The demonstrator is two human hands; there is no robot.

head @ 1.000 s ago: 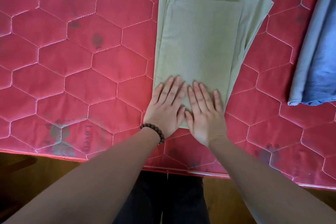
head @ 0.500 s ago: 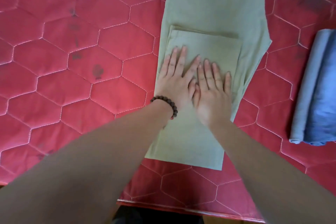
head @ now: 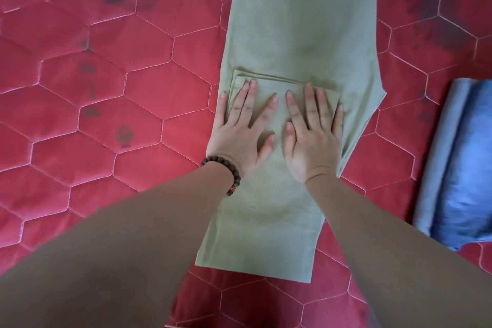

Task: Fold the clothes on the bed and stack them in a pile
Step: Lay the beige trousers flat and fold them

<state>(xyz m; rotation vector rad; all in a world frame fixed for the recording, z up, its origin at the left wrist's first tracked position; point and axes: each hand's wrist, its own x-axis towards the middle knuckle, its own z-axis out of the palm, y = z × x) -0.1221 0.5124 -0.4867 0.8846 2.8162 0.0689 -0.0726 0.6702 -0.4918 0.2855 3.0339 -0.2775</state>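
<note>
A long pale-green garment (head: 300, 21) lies flat along the middle of the red quilted bed (head: 106, 104). Its near end is folded back over itself, and the fold's far edge lies just beyond my fingertips. My left hand (head: 241, 130), with a bead bracelet on the wrist, presses flat on the left side of the folded layer, fingers spread. Beside it, on the right side, my right hand (head: 314, 133) also lies flat and spread. Neither hand grips the cloth.
A folded blue garment (head: 458, 165) lies on the bed at the right edge, apart from the green one. The bed's near edge runs along the bottom of the view. Dark stains mark the cover at the top left and right.
Both hands have slid away from me along the folded layer, from its near end up to its far edge. They have spread apart, toward its left and right sides.
</note>
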